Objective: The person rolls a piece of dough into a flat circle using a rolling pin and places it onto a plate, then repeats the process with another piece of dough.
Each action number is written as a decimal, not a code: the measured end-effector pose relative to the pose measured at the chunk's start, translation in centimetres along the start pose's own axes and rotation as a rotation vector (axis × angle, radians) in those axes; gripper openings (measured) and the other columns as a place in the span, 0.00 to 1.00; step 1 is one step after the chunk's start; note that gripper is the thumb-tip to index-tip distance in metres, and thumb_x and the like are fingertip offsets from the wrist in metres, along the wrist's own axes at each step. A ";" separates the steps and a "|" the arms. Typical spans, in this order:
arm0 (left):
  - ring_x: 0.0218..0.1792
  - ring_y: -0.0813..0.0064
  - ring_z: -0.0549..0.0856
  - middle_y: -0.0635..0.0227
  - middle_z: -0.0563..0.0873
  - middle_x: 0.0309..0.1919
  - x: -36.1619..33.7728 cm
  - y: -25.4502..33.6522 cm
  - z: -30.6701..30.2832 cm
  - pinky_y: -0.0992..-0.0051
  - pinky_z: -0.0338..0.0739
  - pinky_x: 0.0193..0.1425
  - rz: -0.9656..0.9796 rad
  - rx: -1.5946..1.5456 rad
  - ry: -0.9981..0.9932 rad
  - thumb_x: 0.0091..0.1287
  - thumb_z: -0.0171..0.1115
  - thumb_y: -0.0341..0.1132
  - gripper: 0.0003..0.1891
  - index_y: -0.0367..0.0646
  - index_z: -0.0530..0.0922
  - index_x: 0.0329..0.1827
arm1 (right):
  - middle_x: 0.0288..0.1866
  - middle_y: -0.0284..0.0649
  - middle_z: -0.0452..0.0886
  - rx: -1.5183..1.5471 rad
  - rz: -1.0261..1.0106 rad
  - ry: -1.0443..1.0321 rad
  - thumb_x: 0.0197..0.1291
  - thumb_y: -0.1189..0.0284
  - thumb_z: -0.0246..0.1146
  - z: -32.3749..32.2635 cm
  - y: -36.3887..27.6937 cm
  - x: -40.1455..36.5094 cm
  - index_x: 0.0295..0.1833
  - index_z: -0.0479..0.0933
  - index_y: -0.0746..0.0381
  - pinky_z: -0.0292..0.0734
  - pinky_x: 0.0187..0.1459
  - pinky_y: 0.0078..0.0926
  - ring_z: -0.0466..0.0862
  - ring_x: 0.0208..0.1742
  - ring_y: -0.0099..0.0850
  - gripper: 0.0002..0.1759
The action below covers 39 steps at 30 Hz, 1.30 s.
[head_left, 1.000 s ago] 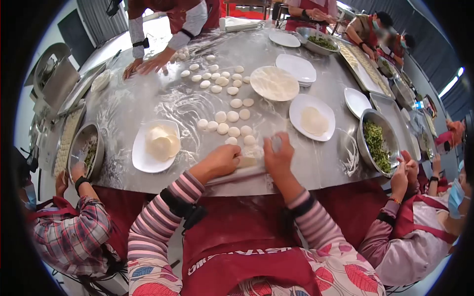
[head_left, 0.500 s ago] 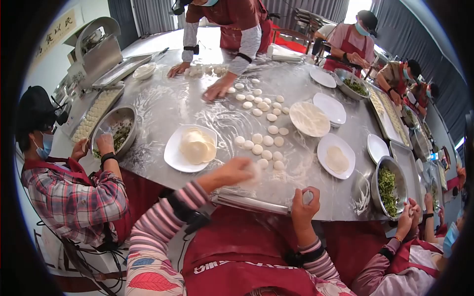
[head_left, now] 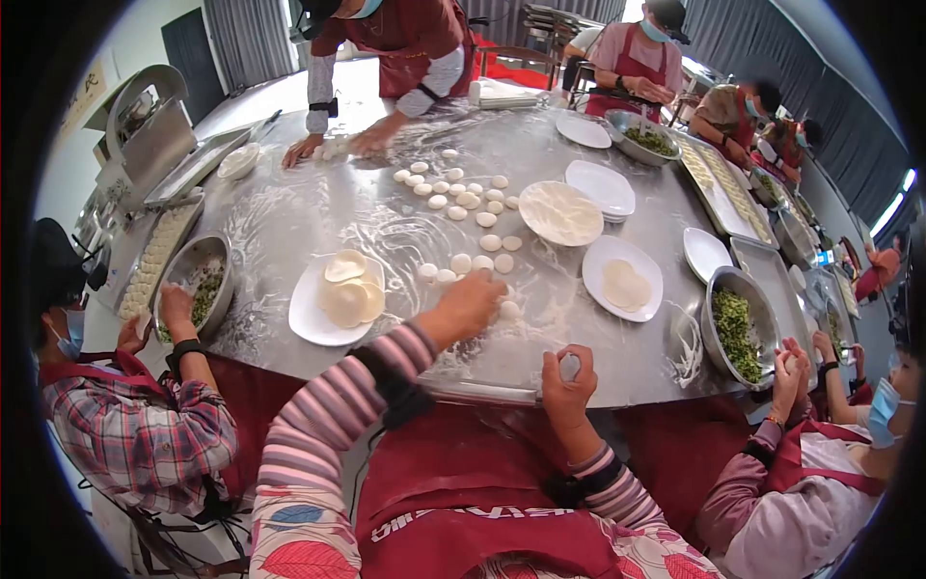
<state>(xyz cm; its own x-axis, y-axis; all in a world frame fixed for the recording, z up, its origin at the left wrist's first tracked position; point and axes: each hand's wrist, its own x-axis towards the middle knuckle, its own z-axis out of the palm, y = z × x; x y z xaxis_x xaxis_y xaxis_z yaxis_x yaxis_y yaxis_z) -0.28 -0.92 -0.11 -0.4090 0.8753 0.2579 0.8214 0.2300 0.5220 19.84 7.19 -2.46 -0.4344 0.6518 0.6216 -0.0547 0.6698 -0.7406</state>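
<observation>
My left hand [head_left: 468,307], fingers bent together, is over the metal table [head_left: 405,183] among small round dough pieces [head_left: 482,261]; its palm side is hidden, so what it holds cannot be made out. One dough piece [head_left: 509,310] lies just right of it. Near the front edge, my right hand [head_left: 569,381] is curled with thumb and fingers round something greyish that I cannot make out. To the left, a white plate [head_left: 304,307] carries thin dough rounds [head_left: 349,299], one lying off-centre at the top. Another white plate [head_left: 646,275] on the right holds thin rounds [head_left: 625,286].
A floury dish [head_left: 561,214] and stacked plates [head_left: 600,188] lie beyond my hands. Bowls of green filling stand right [head_left: 741,333] and left [head_left: 204,289]. A co-worker opposite [head_left: 386,48] leans over the table; others work on both sides. Trays of dumplings [head_left: 723,188] line the right side.
The view has shifted. My left hand has moved up and in among the dough pieces. A thin round now lies at the top of the left plate's pile. The opposite co-worker's hand has drawn back.
</observation>
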 end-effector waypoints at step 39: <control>0.31 0.61 0.82 0.56 0.83 0.27 -2.6 0.0 1.3 0.67 0.74 0.36 -0.145 -0.192 -0.346 0.50 0.62 0.31 0.07 0.37 0.79 0.29 | 0.24 0.50 0.76 -0.137 -0.031 -0.006 0.49 0.75 0.65 2.3 2.3 2.2 0.39 0.69 0.62 0.72 0.25 0.37 0.78 0.23 0.51 0.13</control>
<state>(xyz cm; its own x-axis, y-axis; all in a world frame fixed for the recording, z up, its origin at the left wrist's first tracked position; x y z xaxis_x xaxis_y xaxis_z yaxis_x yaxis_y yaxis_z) 1.33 -2.59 -1.84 -0.3301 0.9385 -0.1007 0.6628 0.3065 0.6832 16.70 9.29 -3.40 -0.4400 0.6285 0.6414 0.0547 0.7317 -0.6794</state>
